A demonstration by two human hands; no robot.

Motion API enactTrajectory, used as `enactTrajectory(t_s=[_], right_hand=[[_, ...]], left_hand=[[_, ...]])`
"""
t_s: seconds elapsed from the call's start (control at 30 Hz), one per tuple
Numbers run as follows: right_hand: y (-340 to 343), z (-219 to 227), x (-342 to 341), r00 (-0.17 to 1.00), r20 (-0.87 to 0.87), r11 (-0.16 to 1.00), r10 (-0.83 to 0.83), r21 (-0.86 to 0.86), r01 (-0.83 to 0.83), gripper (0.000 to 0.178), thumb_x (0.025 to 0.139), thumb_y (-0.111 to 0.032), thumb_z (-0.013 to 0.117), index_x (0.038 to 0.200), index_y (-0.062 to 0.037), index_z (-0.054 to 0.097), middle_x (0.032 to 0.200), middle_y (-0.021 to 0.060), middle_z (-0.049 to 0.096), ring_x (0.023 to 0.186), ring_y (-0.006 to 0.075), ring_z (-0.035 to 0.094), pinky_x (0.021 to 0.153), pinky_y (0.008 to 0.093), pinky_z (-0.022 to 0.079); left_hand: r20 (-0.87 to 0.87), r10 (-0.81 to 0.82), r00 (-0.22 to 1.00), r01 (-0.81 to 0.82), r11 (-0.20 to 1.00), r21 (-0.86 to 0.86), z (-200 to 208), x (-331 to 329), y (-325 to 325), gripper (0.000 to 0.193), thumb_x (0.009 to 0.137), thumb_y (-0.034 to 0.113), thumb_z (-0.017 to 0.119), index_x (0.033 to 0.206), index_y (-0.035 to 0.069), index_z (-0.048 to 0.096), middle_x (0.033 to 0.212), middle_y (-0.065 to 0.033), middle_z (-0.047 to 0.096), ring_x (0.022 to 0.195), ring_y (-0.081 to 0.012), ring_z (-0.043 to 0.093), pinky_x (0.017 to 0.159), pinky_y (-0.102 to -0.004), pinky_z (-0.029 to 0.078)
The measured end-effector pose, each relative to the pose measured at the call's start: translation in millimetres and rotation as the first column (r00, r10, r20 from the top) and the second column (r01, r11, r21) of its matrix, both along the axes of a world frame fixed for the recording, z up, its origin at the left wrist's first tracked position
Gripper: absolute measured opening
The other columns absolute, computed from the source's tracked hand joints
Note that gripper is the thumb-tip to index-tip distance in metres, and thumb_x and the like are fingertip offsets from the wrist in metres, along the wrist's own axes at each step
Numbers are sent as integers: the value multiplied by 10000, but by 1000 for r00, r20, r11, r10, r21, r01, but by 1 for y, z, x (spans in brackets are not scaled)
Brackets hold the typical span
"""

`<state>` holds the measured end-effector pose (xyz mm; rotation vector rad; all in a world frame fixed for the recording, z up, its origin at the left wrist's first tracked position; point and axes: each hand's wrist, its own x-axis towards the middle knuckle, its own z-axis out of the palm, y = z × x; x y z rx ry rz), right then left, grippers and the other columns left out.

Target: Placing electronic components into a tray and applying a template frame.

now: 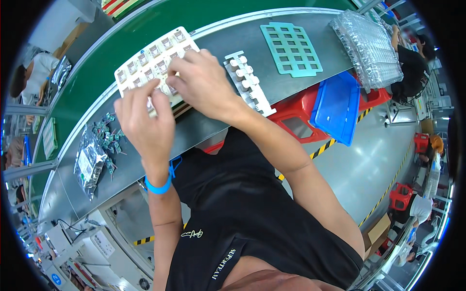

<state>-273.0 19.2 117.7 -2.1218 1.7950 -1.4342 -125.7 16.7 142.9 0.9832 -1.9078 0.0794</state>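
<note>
A cream-coloured tray [154, 50] with rows of square pockets lies in front of me, a small part sitting in many of them. Over its near edge is my left hand [146, 114], blue strap on the wrist, fingers bent down and thumb close to them. My right hand [203, 86] reaches onto the tray's right part, fingertips pinched together. Whatever either hand grips is too small or hidden. Just right of my right hand, a white rack [248, 83] carries several white rounded pieces.
Left of the tray lie small green circuit boards [110, 133] with wires and a silver bag [90, 165]. A teal grid tray [292, 48] and stacked clear plastic trays [366, 48] are on the right. Below the bench edge are a blue bin [336, 109] and red stools [296, 114].
</note>
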Motion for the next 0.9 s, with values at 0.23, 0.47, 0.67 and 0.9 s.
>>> enactTrajectory(t_s=[0.23,0.47,0.67,0.9], right_hand=[[50,-20,-123,956,222,903,-194,421,86,170,876,-156,680,900,9,646,777,43,626,709,97,547,652,263,455],[62,-61,-154,836,531,753,-139,605,-259,227,896,-150,689,1025,35,662,839,43,672,762,95,599,708,248,485],[62,-57,-168,912,344,823,-224,569,-13,242,910,-147,635,1052,44,676,814,43,681,737,87,604,686,243,490],[40,11,-110,967,254,982,-6,185,-43,252,928,-93,586,1149,0,663,921,83,675,784,107,617,710,245,491]], left_hand=[[-348,-334,876,473,735,486,-63,-76,48,183,866,110,677,1020,12,690,839,-145,662,686,-264,636,630,-351,509],[-287,-243,927,375,630,680,-111,-128,24,324,859,284,694,994,-2,624,848,-191,671,758,-370,658,665,-452,504],[-285,-235,929,369,582,724,-102,-117,20,276,845,240,687,958,-5,627,837,-188,663,747,-355,658,630,-444,505],[-173,-277,945,307,934,183,-25,-56,44,180,825,68,641,998,18,651,829,-125,605,688,-311,622,628,-422,521]])
